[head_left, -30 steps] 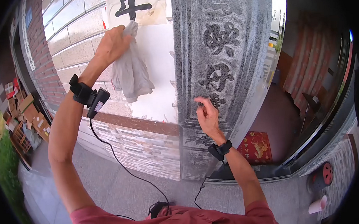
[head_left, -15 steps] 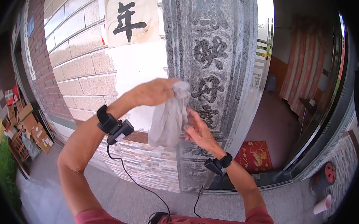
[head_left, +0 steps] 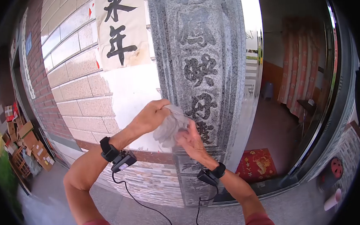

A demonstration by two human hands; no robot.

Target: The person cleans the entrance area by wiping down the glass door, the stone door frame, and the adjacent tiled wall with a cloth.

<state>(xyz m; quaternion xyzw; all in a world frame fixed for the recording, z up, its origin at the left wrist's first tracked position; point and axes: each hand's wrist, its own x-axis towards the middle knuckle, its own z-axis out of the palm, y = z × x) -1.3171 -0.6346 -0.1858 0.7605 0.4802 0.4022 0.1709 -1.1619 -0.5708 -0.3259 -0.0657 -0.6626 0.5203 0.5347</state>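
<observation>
A crumpled grey cloth [head_left: 169, 128] is bunched up in front of the edge between the white wall patch [head_left: 134, 88] and the carved stone pillar [head_left: 200, 74]. My left hand [head_left: 151, 116] grips its upper left side, fingers closed. On the cloth's right side is my right hand [head_left: 193, 142], slightly blurred, with its fingers bent against the fabric. Above the white patch hangs a paper strip [head_left: 121, 32] with black characters. Both wrists carry black strapped devices with cables.
The doorway at right shows a red mat [head_left: 256, 165] and a patterned curtain [head_left: 299, 61]. Cardboard boxes [head_left: 37, 152] are piled at far left. A pink cup [head_left: 333, 199] and a round red-topped object [head_left: 336, 168] stand at lower right.
My left hand has brought the cloth down and right from the wall to my right hand. The hanging cloth is now bunched between both hands. The view has shifted upward and right.
</observation>
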